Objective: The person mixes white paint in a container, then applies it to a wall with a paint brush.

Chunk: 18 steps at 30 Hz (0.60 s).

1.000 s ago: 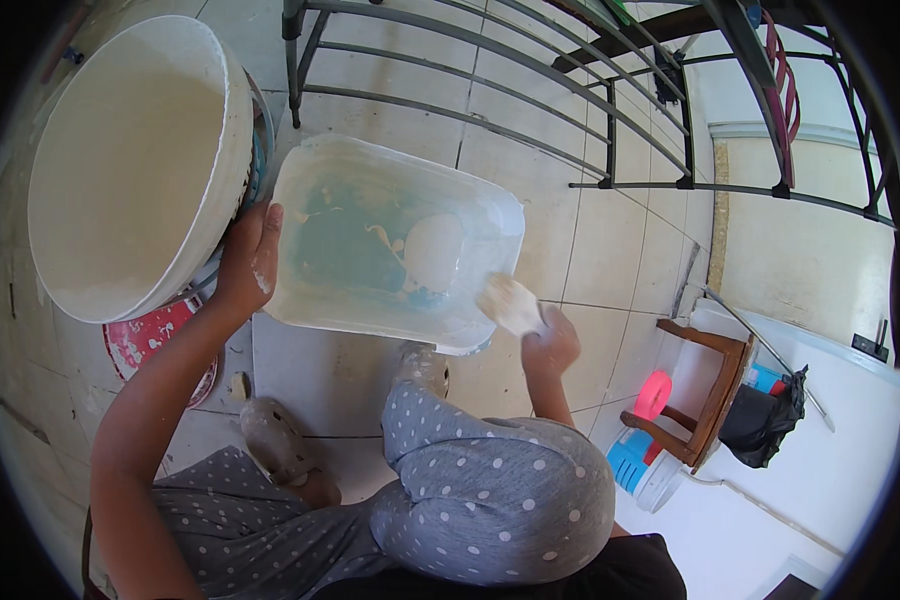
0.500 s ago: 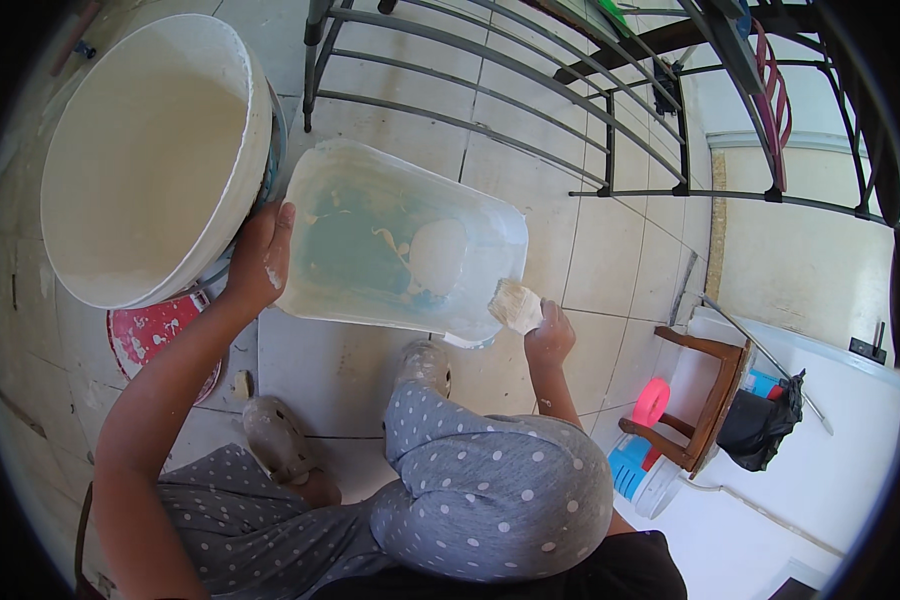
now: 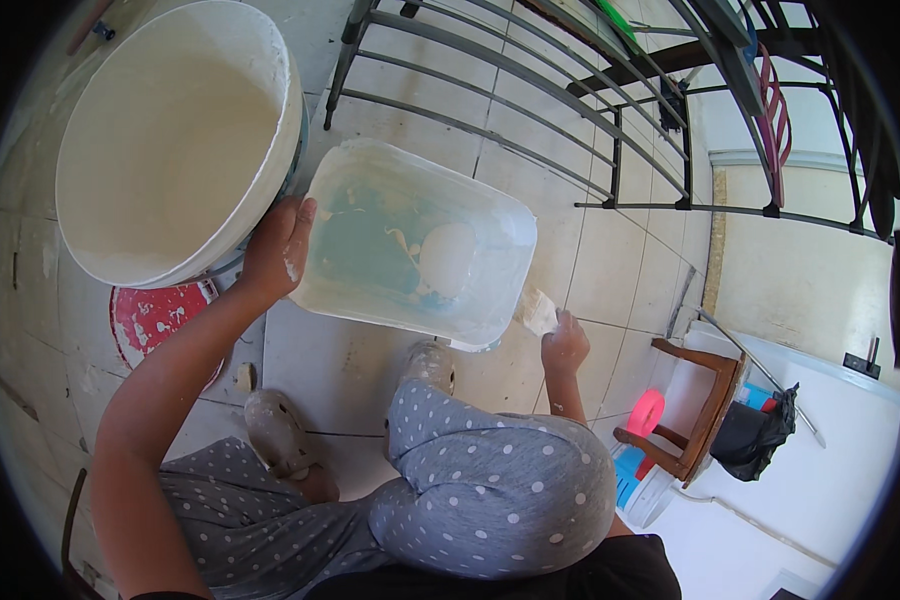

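Note:
My left hand (image 3: 278, 252) is at the left edge of a translucent plastic tub (image 3: 355, 235), its fingers closed on the rim. White smears and a rounded white patch show on the tub's bluish bottom. Close against the back of that hand stands a big white bucket (image 3: 170, 150), coated cream inside. In my right hand (image 3: 567, 345) is a wide paintbrush (image 3: 537, 311), gripped by its handle. Its pale, paint-caked head is just outside the tub's lower right corner; I cannot tell whether it touches the tub.
A paint-splashed red lid (image 3: 155, 320) lies below the bucket, with a small pale lump (image 3: 245, 377) near it. A dark metal rack (image 3: 500, 125) crosses the far side. To the right are a wooden stool (image 3: 705, 410), a black bag (image 3: 755, 440) and a pink ring (image 3: 647, 412).
The paintbrush has moved right and down with my right hand, from over the tub's right edge to outside it. Bucket, tub and left hand appear slightly farther right.

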{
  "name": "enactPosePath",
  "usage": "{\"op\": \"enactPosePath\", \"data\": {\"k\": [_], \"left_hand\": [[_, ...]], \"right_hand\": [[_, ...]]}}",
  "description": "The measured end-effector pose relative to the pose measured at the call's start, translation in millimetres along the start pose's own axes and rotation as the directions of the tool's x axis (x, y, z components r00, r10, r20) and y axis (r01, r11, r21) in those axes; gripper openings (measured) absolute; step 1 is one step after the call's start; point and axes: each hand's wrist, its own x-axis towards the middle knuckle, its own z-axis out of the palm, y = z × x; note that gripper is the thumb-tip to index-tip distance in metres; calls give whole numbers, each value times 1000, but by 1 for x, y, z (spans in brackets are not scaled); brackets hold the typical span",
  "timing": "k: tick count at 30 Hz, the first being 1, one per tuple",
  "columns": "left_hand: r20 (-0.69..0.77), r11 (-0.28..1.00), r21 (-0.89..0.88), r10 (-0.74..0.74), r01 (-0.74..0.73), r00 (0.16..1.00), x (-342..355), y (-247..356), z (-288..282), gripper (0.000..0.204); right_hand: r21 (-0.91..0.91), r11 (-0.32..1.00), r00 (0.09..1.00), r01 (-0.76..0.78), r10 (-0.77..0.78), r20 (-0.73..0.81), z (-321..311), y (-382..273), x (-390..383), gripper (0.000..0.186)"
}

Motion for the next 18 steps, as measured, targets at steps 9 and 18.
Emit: {"op": "enactPosePath", "data": {"k": [9, 18], "left_hand": [[-2, 1000, 18, 1, -1, 1000, 1, 7, 0, 37], [23, 999, -1, -51, 51, 998, 3, 11, 1, 39]], "right_hand": [[657, 635, 912, -407, 321, 254, -45, 12, -11, 31], [690, 12, 663, -724, -267, 700, -91, 4, 9, 48]]}}
